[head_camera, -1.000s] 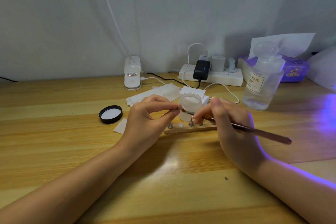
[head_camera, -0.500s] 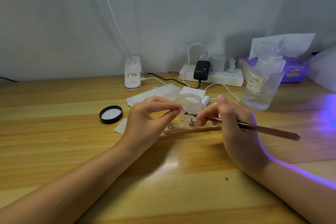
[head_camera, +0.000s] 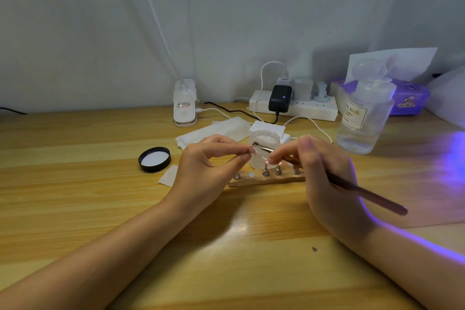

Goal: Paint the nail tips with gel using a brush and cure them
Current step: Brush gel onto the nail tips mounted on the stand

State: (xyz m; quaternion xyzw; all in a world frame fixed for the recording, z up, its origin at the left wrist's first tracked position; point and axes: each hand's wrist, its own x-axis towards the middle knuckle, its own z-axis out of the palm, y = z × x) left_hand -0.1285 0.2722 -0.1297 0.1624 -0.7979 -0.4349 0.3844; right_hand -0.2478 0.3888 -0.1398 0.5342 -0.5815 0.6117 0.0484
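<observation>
My left hand pinches a small pale nail tip between thumb and forefinger, raised above the desk. My right hand grips a long brown brush like a pen, and the brush's metal end lies beside the nail tip. Behind both stands an open frosted gel jar. Below them a wooden holder carries several small metal pegs. The jar's black lid lies upside down to the left.
A clear "NAIL" bottle stands at the right, with a purple tissue box behind it. A power strip with chargers and cables and a white lamp clip sit at the back. White wipes lie behind the jar. Purple light falls on the desk's right.
My right hand shifted a little right and the brush's tip swung from the nail tip, out to the right, then back up beside it. My left hand stayed put.
</observation>
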